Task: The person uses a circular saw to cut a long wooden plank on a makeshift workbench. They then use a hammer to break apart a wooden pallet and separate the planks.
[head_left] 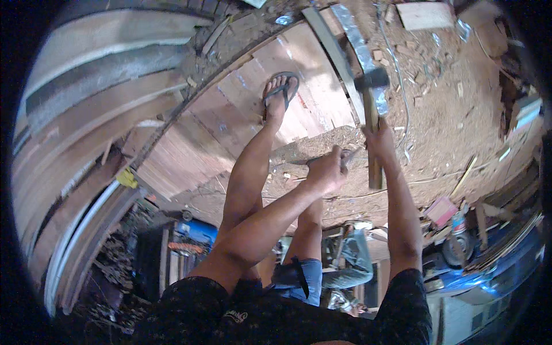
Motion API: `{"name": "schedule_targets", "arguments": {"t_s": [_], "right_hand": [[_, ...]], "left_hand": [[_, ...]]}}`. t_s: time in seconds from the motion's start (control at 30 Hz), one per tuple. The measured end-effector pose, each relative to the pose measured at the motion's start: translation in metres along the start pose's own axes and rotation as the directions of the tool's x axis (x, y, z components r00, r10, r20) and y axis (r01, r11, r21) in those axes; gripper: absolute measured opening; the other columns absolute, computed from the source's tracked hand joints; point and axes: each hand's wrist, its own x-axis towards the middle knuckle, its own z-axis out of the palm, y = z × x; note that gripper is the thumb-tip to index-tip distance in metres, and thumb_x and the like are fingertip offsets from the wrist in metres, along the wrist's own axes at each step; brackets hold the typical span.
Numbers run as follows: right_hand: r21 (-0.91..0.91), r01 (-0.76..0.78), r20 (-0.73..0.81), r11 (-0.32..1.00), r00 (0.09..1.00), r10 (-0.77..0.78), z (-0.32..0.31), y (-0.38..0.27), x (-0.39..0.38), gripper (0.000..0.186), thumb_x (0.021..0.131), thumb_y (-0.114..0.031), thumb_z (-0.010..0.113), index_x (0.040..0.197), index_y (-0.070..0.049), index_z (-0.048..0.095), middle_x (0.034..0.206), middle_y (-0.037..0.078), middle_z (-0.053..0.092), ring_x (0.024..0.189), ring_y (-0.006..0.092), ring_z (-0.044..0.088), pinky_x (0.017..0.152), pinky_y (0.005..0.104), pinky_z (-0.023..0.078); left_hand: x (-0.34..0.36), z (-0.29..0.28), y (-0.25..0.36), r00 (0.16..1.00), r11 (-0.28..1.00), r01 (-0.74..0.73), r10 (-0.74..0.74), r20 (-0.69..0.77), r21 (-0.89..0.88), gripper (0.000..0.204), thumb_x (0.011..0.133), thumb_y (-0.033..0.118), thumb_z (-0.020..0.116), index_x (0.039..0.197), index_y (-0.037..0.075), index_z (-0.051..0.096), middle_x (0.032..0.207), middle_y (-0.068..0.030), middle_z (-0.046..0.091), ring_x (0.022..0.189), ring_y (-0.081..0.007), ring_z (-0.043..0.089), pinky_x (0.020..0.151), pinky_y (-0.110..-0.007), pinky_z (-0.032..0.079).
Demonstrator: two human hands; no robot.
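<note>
My right hand [380, 141] is closed round the wooden handle of a hammer [371, 106]. The hammer's dark head [372, 79] points away from me, and the handle's butt sticks out below my fingers. Just left of it, my left hand [329, 172] is closed on a slim tool; its pale pointed end [352, 156] shows at the fingers, but its kind is unclear. Beyond my hands lies a panel of joined wooden boards [230, 112] on the ground. My foot in a flip-flop [280, 92] rests on this panel.
Long planks [109, 69] are stacked at the left. A grey wooden strip [330, 49] lies along the panel's right edge. A cable [402, 86] crosses the dirt floor, with scattered wood scraps. Blue machinery with a wheel [458, 250] stands at the lower right.
</note>
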Motion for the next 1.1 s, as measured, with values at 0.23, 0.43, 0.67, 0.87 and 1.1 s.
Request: {"name": "schedule_targets", "arguments": {"t_s": [0.23,0.43,0.67,0.87,1.1], "right_hand": [[-0.577,0.507,0.187,0.64,0.845,-0.501,0.031,-0.171,0.162,0.05,0.084,-0.03,0.069,0.119,0.003,0.055,0.096,0.03,0.067,0.093,0.0476,0.065,0.08,0.0543,0.052],[-0.684,0.63,0.388,0.369,0.742,-0.547,0.086,-0.233,0.224,0.072,0.084,-0.004,0.055,0.15,-0.018,0.031,0.109,0.029,0.064,0.092,0.0454,0.066,0.084,0.0523,0.054],[-0.79,0.504,0.463,0.348,0.863,-0.2,0.098,-0.267,0.187,0.082,0.083,0.002,0.047,0.155,-0.028,0.022,0.121,0.02,0.062,0.114,0.0373,0.062,0.092,0.0494,0.055],[-0.802,0.382,0.322,0.459,0.924,-0.207,0.105,-0.253,0.206,0.075,0.086,0.0,0.045,0.154,-0.025,0.025,0.125,0.019,0.063,0.115,0.0354,0.062,0.092,0.0482,0.055],[-0.774,0.448,0.357,0.447,0.893,-0.275,0.11,-0.24,0.203,0.036,0.085,-0.008,0.057,0.12,-0.003,0.059,0.113,0.017,0.069,0.105,0.0359,0.068,0.085,0.0474,0.057]], "left_hand": [[0.003,0.01,0.015,0.982,0.973,-0.188,0.189,-0.003,-0.132,0.043,0.084,0.014,0.061,0.118,-0.008,0.046,0.086,-0.0227,0.066,0.072,-0.0364,0.069,0.063,-0.047,0.056],[0.008,-0.02,0.045,0.985,0.981,-0.126,0.141,0.096,-0.146,0.042,0.084,0.014,0.062,0.117,-0.007,0.045,0.085,-0.0227,0.066,0.073,-0.0372,0.07,0.064,-0.048,0.057],[0.011,-0.034,0.061,0.991,0.972,-0.106,0.121,0.058,-0.21,0.031,0.085,0.009,0.058,0.111,-0.003,0.045,0.081,-0.0232,0.065,0.071,-0.0387,0.069,0.066,-0.049,0.056],[0.011,-0.036,0.066,0.988,0.974,-0.1,0.122,0.098,-0.203,0.032,0.084,0.008,0.058,0.111,-0.004,0.046,0.082,-0.024,0.065,0.072,-0.0393,0.069,0.067,-0.049,0.056],[0.01,-0.022,0.059,0.986,0.977,-0.126,0.142,0.083,-0.173,0.034,0.083,0.01,0.06,0.11,-0.004,0.046,0.082,-0.024,0.065,0.072,-0.0396,0.069,0.065,-0.049,0.056]]}}
